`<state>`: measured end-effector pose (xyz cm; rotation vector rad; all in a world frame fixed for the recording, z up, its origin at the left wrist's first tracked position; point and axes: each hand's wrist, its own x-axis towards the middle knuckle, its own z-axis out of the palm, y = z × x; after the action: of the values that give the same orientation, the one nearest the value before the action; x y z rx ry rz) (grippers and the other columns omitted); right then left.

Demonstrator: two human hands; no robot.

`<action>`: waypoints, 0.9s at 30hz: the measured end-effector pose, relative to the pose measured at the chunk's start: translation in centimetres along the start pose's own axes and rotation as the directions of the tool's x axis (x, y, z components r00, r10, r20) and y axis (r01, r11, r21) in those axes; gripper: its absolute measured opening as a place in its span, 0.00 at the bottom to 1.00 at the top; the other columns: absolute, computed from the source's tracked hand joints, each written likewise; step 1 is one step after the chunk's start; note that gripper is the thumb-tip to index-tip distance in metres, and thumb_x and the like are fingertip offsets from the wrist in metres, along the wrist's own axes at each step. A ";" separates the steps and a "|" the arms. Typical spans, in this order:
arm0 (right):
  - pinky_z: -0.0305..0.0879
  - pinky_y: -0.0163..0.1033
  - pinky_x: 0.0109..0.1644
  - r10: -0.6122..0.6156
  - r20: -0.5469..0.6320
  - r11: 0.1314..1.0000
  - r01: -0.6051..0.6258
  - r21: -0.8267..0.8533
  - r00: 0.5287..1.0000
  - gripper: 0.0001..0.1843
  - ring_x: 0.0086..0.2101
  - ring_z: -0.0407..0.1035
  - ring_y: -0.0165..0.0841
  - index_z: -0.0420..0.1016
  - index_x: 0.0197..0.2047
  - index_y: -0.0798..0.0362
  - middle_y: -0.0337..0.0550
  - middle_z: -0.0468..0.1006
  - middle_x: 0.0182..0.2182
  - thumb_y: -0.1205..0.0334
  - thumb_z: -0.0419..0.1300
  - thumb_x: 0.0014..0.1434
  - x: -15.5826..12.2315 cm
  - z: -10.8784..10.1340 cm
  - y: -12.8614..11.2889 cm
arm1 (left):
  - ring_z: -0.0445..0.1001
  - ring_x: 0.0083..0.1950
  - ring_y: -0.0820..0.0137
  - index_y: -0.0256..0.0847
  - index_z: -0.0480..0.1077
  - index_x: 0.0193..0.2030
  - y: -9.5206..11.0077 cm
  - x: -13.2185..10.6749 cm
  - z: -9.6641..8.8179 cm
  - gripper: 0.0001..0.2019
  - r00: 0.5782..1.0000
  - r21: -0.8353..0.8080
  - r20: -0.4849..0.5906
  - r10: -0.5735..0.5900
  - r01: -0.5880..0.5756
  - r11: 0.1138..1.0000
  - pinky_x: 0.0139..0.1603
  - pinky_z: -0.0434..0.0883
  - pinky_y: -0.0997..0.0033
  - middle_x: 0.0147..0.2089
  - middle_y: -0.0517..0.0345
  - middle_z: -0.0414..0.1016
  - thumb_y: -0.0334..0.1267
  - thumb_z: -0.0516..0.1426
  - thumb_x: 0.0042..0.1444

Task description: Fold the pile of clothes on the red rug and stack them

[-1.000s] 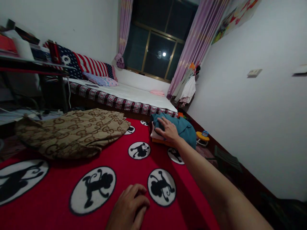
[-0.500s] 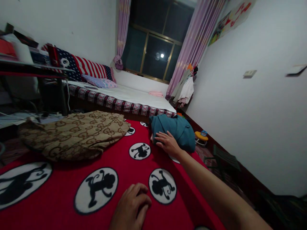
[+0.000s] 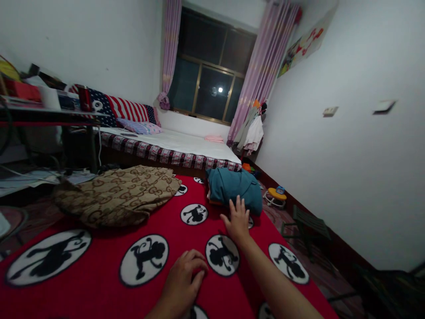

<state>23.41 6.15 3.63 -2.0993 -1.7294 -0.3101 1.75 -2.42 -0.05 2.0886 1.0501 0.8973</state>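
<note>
A teal folded cloth bundle [image 3: 229, 182] lies at the far right of the red blanket [image 3: 172, 235], which is printed with monkeys in white circles. My right hand [image 3: 237, 220] reaches toward it with fingers spread, holding nothing; the fingertips overlap the bundle's near edge, and I cannot tell if they touch. Lower down, my left hand [image 3: 186, 274] hovers over or rests on the blanket, its fingers loosely bent, thumb apart and nothing in the grasp. To the left, a brown garment with a repeating letter pattern [image 3: 122, 197] is spread on the blanket, away from both hands.
Behind stands a bed with a white sheet [image 3: 186, 137]. A cluttered desk [image 3: 66, 113] is on the left. Right of the blanket, on the floor, are a small yellow stool [image 3: 276, 193] and a dark folding stool [image 3: 310, 221]. Clothes [image 3: 254, 133] hang by the window.
My right hand has drawn back from the left side of the teal bundle toward me and turned, its fingers now pointing up and away. My left hand has barely moved. The view has shifted slightly.
</note>
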 end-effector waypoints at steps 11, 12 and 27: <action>0.41 0.60 0.66 -0.130 0.201 0.939 0.055 0.340 0.971 0.23 0.65 0.49 0.45 0.69 0.60 0.48 0.46 0.60 0.65 0.63 0.50 0.62 -12.5 -0.2 -6.2 | 0.73 0.39 0.66 0.40 0.75 0.28 -0.1 -0.7 -0.9 0.10 0.993 -0.038 -0.033 0.110 -0.111 0.993 0.46 0.67 0.66 0.33 0.55 0.76 0.24 0.54 0.47; 0.42 0.60 0.66 -0.129 0.176 0.924 0.053 0.379 0.976 0.22 0.64 0.52 0.45 0.72 0.57 0.49 0.47 0.63 0.64 0.64 0.51 0.61 -12.6 -0.1 -5.9 | 0.73 0.40 0.66 0.40 0.75 0.28 0.0 -0.9 -1.0 0.10 0.993 -0.035 -0.028 0.118 -0.119 0.992 0.46 0.67 0.67 0.33 0.56 0.76 0.25 0.55 0.47; 0.60 0.52 0.56 -0.159 -0.094 0.773 0.183 0.608 0.983 0.14 0.49 0.70 0.43 0.80 0.35 0.52 0.50 0.79 0.46 0.59 0.53 0.56 -12.3 1.0 -4.8 | 0.50 0.69 0.50 0.36 0.63 0.61 -5.7 3.4 -16.8 0.25 0.933 0.615 -0.359 0.031 0.211 0.760 0.68 0.47 0.47 0.67 0.40 0.56 0.40 0.56 0.57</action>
<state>16.07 -3.61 -1.56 -1.4536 -1.7010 0.1596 -12.34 6.95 6.18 2.4372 1.8583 0.9693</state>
